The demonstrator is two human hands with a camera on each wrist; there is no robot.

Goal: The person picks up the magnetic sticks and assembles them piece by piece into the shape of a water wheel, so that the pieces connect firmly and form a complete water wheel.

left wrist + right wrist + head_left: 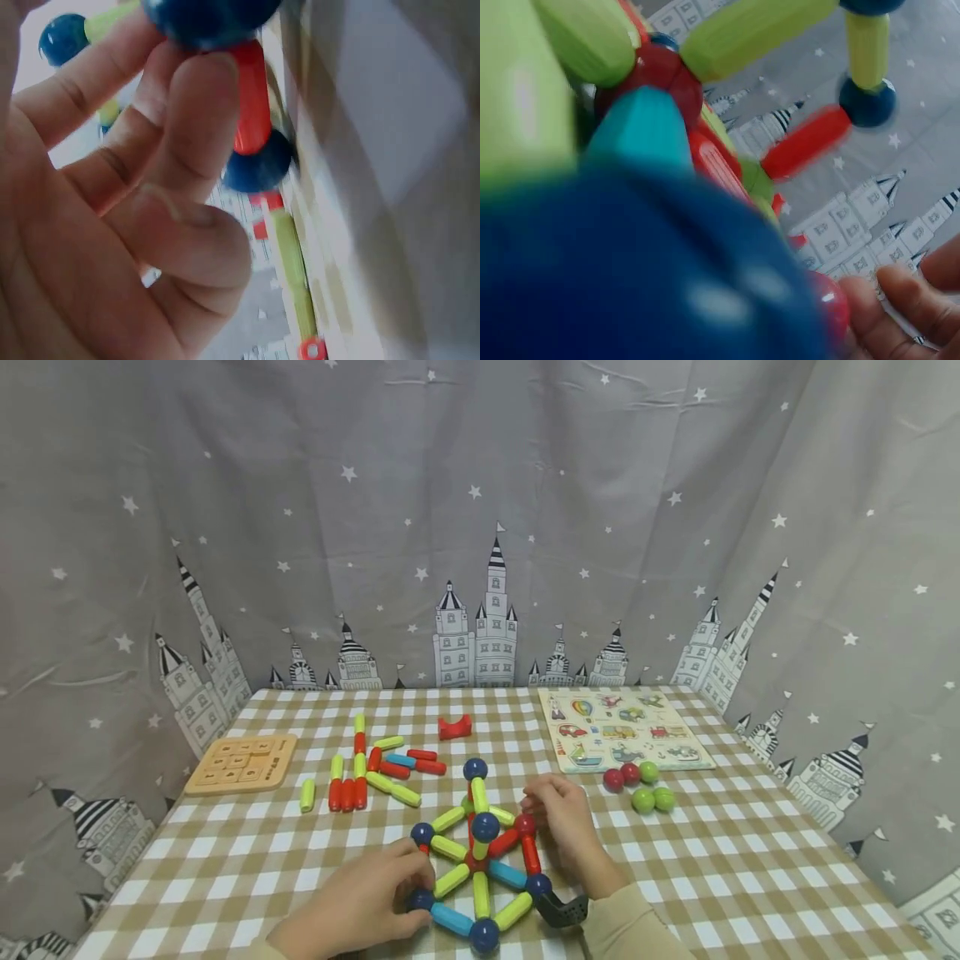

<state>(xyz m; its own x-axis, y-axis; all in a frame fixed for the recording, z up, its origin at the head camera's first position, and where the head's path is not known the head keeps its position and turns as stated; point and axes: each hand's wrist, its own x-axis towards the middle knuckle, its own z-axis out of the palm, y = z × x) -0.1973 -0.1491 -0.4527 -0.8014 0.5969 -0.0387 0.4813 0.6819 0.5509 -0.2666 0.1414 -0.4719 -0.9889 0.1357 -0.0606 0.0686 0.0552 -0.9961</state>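
Observation:
A wheel-shaped toy frame of blue balls and yellow-green, red and light blue rods (481, 893) stands at the front of the table, with a red ball (477, 860) at its hub. Two more blue balls rise above it on short rods. My left hand (367, 893) curls its fingers round the front-left blue ball (210, 19), partly hiding it. On the right, fingertips of my right hand (566, 827) touch a red corner ball (829, 304). A large blurred blue ball (645, 270) fills the lower right wrist view. The dark wrist camera overlaps the front-right blue ball (538, 885).
Loose yellow-green, red and blue rods (360, 785) lie at the left, near a wooden number puzzle (242, 764). A red curved block (454, 727) lies at the back. Several red and green balls (643, 800) sit right, before a picture board (626, 731).

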